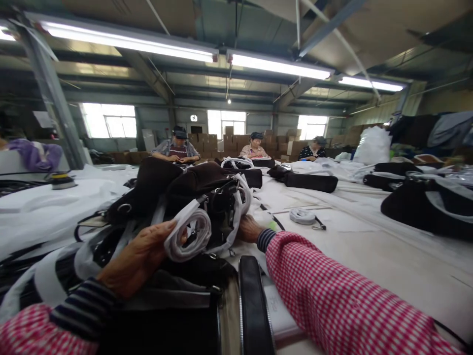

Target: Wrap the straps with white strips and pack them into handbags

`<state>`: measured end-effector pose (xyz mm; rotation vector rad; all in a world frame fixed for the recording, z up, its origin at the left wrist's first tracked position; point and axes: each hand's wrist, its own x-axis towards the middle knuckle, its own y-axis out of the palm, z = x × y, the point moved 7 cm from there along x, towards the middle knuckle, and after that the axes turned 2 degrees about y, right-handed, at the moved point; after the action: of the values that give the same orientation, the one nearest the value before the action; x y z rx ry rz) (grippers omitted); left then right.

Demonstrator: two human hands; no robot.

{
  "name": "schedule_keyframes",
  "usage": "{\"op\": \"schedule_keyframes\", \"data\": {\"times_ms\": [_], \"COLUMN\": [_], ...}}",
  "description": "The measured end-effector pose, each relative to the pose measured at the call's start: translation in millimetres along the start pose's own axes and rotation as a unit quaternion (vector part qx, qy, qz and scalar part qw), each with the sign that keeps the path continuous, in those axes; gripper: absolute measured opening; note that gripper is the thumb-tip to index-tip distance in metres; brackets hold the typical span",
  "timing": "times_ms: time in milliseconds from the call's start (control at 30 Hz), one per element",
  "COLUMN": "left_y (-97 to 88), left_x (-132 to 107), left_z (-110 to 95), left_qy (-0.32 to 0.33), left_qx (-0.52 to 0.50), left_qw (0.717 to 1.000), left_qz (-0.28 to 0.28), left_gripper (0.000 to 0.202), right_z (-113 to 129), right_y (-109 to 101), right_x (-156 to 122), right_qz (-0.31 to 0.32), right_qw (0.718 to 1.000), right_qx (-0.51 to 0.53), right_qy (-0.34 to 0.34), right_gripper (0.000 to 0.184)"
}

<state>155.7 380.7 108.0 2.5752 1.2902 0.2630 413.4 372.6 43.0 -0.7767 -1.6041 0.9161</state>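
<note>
My left hand (138,256) is closed on a rolled white wrapped strap (188,234) at the front of a heap of dark bags. My right hand (249,228) reaches into the same heap and rests against a black bag (221,202) with metal hardware; its fingers are mostly hidden behind the white wrapping. A brown bag (162,182) lies on top of the heap. A black strap (253,301) lies lengthwise between my forearms, close to me. Both sleeves are red-and-white check with striped cuffs.
A long white-covered table (369,246) stretches ahead. A tape roll (303,216) lies to the right of my right hand. More black bags (424,207) sit at the right and further back (310,181). Three people sit at the far end. White sheeting (44,207) covers the left.
</note>
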Motion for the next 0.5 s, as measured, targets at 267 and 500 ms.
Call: {"op": "schedule_keyframes", "data": {"times_ms": [267,500], "left_y": [31.8,117.2], "left_x": [-16.7,-48.2], "left_z": [-40.6,-49.5], "left_qy": [0.064,0.062], "left_qx": [0.060,0.128], "left_qw": [0.996,0.981], "left_qz": [0.029,0.131], "left_gripper": [0.034,0.042], "right_z": [-20.3,-39.6], "right_y": [-77.5,-176.7], "right_x": [-27.6,-113.5], "right_qz": [0.072,-0.014], "right_qw": [0.990,0.960], "right_qx": [0.012,0.163], "right_qy": [0.119,0.227], "right_gripper": [0.016,0.014]}}
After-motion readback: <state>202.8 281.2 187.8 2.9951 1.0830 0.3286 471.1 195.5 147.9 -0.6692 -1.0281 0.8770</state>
